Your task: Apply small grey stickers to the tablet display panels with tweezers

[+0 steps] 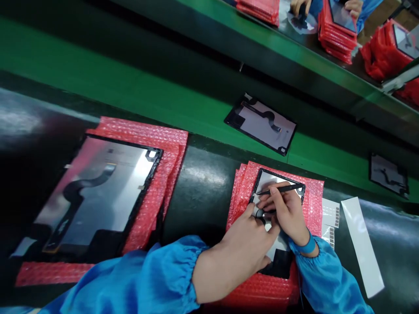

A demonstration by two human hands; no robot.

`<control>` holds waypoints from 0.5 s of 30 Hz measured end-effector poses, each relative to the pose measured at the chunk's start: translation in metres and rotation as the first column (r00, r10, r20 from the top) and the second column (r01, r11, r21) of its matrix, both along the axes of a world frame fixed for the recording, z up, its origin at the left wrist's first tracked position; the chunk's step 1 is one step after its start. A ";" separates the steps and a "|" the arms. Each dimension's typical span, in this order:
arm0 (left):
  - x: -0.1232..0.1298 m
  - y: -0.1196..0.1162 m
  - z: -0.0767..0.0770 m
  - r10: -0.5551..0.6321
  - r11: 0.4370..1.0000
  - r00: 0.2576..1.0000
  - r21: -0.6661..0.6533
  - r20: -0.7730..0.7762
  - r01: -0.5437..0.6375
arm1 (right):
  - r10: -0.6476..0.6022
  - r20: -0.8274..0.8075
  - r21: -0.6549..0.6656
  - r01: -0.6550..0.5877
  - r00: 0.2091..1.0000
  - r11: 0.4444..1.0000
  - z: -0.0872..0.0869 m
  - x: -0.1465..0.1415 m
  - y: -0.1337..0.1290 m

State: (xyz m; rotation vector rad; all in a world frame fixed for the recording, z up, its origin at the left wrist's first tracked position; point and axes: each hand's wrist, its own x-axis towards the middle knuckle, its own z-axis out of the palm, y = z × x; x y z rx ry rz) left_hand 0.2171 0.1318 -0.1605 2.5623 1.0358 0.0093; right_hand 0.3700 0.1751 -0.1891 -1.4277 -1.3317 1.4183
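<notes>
A screen panel (pixel 281 261) with a black frame lies on a stack of red bubble-wrap bags (pixel 312 192). My right hand (pixel 290 213) pinches black tweezers (pixel 288 188), their tip at the panel's upper left edge beside a small pale tab. Below it, my left hand (pixel 242 248) rests over the panel's left side, fingers curled near the dark flex cable; whether they grip anything is hidden. Both hands nearly touch at the fingers.
Left, a larger-looking panel (pixel 98 196) lies on more red bubble wrap. Two panels (pixel 265 122) (pixel 388 174) sit on the green strip behind. Label sheets (pixel 330 211) and a white strip (pixel 363 248) lie right. Another person's hands (pixel 301 8) work across the bench.
</notes>
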 end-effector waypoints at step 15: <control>-0.001 0.009 0.000 -0.023 0.998 0.999 -0.064 -0.023 0.022 | -0.002 -0.002 -0.007 0.002 1.000 1.000 0.001 -0.002 -0.001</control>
